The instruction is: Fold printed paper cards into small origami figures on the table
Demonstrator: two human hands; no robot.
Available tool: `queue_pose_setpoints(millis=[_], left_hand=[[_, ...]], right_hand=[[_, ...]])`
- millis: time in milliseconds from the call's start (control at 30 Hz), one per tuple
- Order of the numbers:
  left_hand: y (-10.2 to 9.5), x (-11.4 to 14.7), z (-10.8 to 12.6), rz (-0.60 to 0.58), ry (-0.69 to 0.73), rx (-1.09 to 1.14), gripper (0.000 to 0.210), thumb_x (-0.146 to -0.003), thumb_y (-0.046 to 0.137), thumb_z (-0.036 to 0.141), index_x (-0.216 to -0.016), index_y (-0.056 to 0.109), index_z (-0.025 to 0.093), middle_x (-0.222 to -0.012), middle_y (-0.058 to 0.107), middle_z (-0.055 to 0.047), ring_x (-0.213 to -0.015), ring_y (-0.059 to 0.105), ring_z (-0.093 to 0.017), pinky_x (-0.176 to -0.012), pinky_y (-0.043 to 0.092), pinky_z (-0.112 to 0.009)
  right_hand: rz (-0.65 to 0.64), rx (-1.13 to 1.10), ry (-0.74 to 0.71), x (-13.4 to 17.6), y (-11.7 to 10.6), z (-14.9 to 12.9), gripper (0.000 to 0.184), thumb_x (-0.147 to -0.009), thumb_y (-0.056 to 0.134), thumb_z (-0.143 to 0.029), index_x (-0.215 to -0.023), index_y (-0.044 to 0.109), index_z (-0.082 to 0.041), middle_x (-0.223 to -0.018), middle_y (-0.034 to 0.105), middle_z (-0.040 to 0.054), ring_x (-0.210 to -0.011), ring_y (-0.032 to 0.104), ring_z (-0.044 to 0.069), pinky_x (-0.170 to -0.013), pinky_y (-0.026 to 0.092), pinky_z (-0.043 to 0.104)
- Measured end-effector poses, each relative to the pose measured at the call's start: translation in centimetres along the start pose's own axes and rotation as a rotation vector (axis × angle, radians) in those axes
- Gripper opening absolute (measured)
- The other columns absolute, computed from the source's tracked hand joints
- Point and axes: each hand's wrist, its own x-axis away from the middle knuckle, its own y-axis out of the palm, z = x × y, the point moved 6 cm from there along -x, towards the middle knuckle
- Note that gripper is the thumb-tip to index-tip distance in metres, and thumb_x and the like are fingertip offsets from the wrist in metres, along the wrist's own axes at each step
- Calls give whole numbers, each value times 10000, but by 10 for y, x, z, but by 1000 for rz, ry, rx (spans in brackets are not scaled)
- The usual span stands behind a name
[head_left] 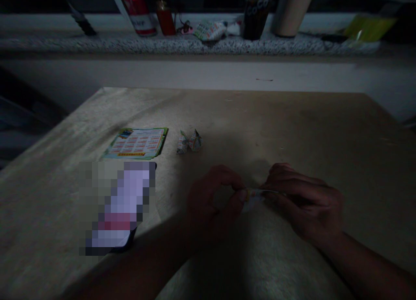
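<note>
Between my two hands, low over the table, is a small piece of printed paper [254, 195]. My left hand [217, 200] pinches its left end with thumb and forefinger. At the other end, my right hand [302, 200] is closed on the paper, fingers curled and thumb underneath. Dim light hides the paper's exact shape. Beyond my left hand stand two small folded pieces of printed paper [195, 141], side by side. A stack of printed sheets with green edges [139, 143] lies to their left.
A phone [125, 204], blurred by pixels, lies left of my left forearm. Along the speckled stone sill [182, 45] behind the table stand a red can [138, 11], a small orange-red bottle [166, 20], a crumpled printed packet [210, 30], a dark cup [255, 16] and a beige cylinder [294, 9].
</note>
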Motion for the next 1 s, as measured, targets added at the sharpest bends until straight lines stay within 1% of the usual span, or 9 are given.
queue_pose_setpoints(millis=[133, 200, 300, 433, 600, 700, 800, 933, 1000], left_hand=[[0, -5, 4, -40, 29, -96, 139, -823, 698, 161, -956, 665, 185, -787, 663, -30, -717, 639, -161, -665, 534, -289], [3, -9, 8, -96, 56, -131, 170, -812, 729, 195, -978, 696, 179, -783, 695, -40, -719, 663, -174, -674, 549, -300], [7, -14, 11, -162, 103, -144, 94, -843, 734, 193, -936, 734, 177, -791, 734, -51, -726, 694, -171, -683, 567, -290], [5, -14, 15, -170, 172, -155, 34, -866, 737, 158, -893, 757, 165, -761, 759, -47, -692, 692, -147, -675, 563, -264], [-1, -13, 10, -104, 100, -57, 55, -845, 761, 130, -896, 773, 147, -738, 741, -58, -678, 679, -144, -621, 551, -246], [1, -13, 7, -108, 55, -21, 10, -855, 756, 161, -852, 755, 151, -720, 724, -45, -659, 673, -140, -621, 545, -252], [3, -13, 4, -124, 13, -47, 39, -853, 744, 187, -840, 727, 155, -730, 709, -35, -660, 669, -140, -630, 538, -257], [9, -14, 8, -197, 81, -130, 48, -861, 721, 177, -878, 726, 132, -779, 723, -67, -728, 686, -160, -681, 546, -267], [10, -14, 10, -198, 103, -150, 51, -879, 706, 161, -859, 727, 119, -762, 712, -66, -721, 674, -151, -683, 533, -256]], right_hand=[[-6, 8, -10, 0, 0, -1, 254, -826, 702, -58, -967, 786, -252, -731, 761, 20, -636, 681, 204, -682, 534, 428], [-24, 1, -29, 0, 2, -2, 228, -832, 705, -77, -962, 783, -246, -711, 751, 18, -627, 681, 203, -688, 531, 430], [-50, -7, -46, 1, 5, -2, 211, -829, 713, -72, -949, 777, -234, -695, 729, 10, -619, 674, 194, -713, 529, 435], [-46, 14, -54, 2, 8, -3, 253, -809, 719, -39, -971, 767, -227, -704, 720, 9, -634, 669, 191, -719, 531, 432], [-24, -12, -35, 1, 8, -3, 272, -809, 671, -6, -972, 759, -205, -748, 719, 32, -657, 676, 198, -685, 537, 426], [-36, 8, -42, 1, 7, -2, 267, -804, 663, 1, -950, 748, -206, -734, 705, 27, -649, 665, 197, -681, 530, 429], [-78, 47, -52, 2, 7, -2, 236, -806, 670, -1, -941, 728, -186, -750, 703, 39, -667, 664, 198, -710, 528, 441], [-128, 96, -72, 3, 10, -3, 196, -814, 671, -10, -910, 705, -178, -728, 691, 35, -660, 655, 190, -750, 521, 452], [-128, 109, -66, 4, 12, -2, 190, -826, 669, -16, -919, 702, -178, -724, 684, 33, -658, 647, 186, -735, 518, 438]])
